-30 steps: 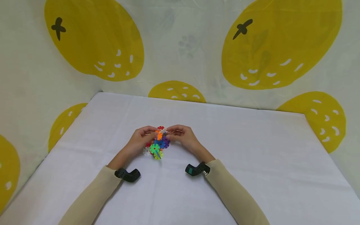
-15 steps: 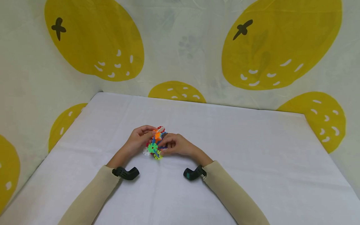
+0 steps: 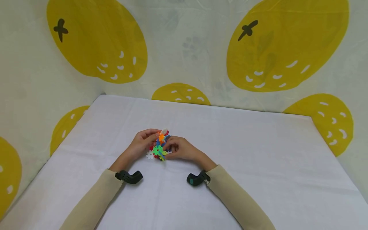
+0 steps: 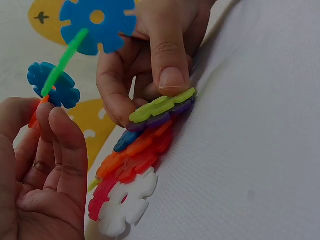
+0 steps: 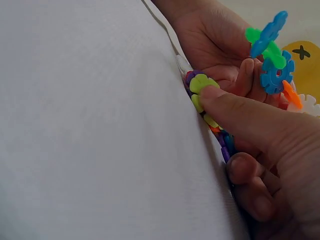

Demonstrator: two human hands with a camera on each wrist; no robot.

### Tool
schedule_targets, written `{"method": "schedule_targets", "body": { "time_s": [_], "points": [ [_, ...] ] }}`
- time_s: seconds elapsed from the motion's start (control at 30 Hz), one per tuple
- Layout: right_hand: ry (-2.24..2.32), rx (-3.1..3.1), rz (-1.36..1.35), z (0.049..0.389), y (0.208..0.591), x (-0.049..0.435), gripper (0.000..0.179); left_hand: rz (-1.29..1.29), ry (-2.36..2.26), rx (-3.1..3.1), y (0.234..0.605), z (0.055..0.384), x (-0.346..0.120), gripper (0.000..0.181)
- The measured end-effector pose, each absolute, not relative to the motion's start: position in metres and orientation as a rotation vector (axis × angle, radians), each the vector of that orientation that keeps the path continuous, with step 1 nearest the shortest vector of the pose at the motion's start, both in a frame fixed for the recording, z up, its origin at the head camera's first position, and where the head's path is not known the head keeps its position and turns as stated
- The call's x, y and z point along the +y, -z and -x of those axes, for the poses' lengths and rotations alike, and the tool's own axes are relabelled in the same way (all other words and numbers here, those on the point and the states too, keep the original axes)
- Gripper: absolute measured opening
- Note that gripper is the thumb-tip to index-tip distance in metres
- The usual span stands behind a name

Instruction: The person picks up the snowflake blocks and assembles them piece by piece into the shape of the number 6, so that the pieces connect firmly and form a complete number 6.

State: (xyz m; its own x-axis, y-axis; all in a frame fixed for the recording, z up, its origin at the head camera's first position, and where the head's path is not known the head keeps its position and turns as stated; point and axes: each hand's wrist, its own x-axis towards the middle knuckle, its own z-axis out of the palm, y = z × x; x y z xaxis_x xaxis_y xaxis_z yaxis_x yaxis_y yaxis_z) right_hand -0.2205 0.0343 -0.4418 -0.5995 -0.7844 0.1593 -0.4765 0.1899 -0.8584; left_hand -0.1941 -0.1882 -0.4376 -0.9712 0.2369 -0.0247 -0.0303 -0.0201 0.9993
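My left hand (image 3: 142,143) pinches an orange snowflake disc (image 4: 38,112) between thumb and fingertips. Slotted to it, a chain sticks out: a blue disc (image 4: 65,92), a green disc (image 4: 66,62) seen edge-on, then another blue disc (image 4: 112,35). A white disc (image 5: 308,105) shows close to the orange one. Below lies a pile of loose discs on the cloth, with a red disc (image 4: 135,167) and a white disc (image 4: 125,205). At the pile my right hand (image 3: 185,148) pinches a yellow-green disc (image 4: 162,106), thumb on top; a purple disc (image 4: 165,120) lies right under it.
A white cloth (image 3: 253,159) covers the table. Behind it hangs a pale curtain (image 3: 187,38) printed with large yellow fruits. Black wrist mounts (image 3: 129,177) sit at both sleeve ends.
My right hand has left the white disc at the top of the chain and come down to the pile. The left hand has stayed nearly in place, tilting the chain slightly.
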Motion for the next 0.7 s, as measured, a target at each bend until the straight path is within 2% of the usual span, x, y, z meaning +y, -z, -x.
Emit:
{"method": "schedule_targets", "body": {
  "time_s": [0.27,0.4,0.53,0.7],
  "points": [
    [1.503,2.121,1.020,0.2210,0.4416,0.0350,0.018,-0.176,-2.055,2.105,0.4371,0.1948,-0.1870,0.039],
    [1.612,2.035,0.833,0.2213,0.4417,0.0362,0.018,-0.151,-2.023,2.138,0.4377,0.1955,-0.1871,0.040],
    [1.790,1.953,0.563,0.2243,0.4434,0.0382,0.022,-0.146,-2.048,2.126,0.4375,0.1946,-0.1863,0.032],
    [2.019,1.945,0.399,0.2269,0.4424,0.0404,0.024,-0.147,-2.073,2.102,0.4362,0.1925,-0.1855,0.020]
  ]
}}
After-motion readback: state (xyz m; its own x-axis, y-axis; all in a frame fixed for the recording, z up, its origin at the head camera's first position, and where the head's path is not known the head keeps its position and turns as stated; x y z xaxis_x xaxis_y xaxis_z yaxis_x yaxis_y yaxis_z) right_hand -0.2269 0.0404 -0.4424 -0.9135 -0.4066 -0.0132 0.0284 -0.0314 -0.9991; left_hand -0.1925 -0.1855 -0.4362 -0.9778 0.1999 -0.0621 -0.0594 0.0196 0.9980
